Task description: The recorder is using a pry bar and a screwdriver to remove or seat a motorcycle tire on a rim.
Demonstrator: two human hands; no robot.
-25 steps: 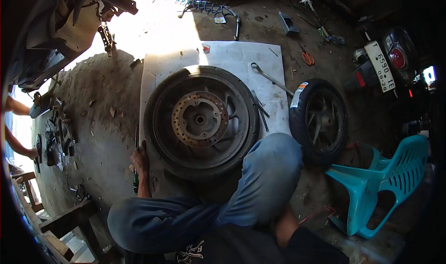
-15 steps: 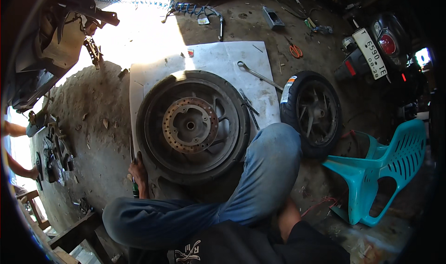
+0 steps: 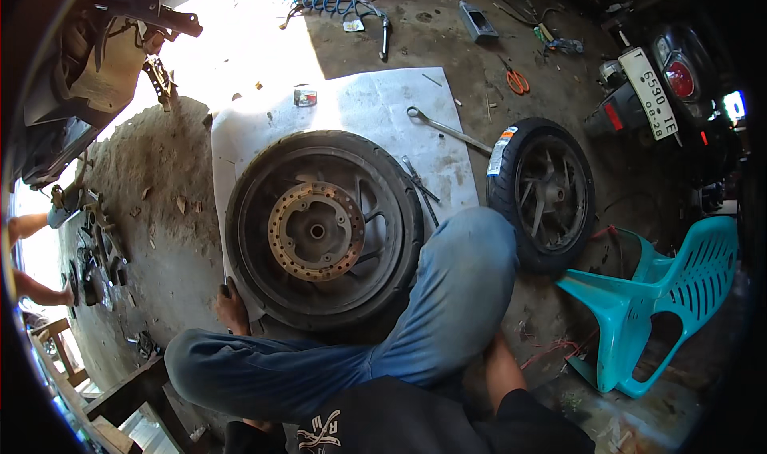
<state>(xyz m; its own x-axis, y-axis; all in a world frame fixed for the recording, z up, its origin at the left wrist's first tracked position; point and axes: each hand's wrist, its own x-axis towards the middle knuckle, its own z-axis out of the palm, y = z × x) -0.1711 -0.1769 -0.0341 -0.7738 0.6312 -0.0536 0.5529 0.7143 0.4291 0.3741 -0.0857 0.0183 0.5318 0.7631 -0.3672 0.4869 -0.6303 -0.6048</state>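
Blue denim jeans (image 3: 455,294) are showing across the lower middle of the frame, looking faded and creased. A black shirt (image 3: 403,422) is filling the bottom edge, bearing a white print (image 3: 319,432) left of centre; its dark sleeve (image 3: 539,426) is appearing lower right.

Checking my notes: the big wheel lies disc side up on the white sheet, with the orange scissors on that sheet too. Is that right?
Not quite: the head view shows the orange scissors on the floor right of the white sheet. The big wheel does lie on the sheet disc side up.
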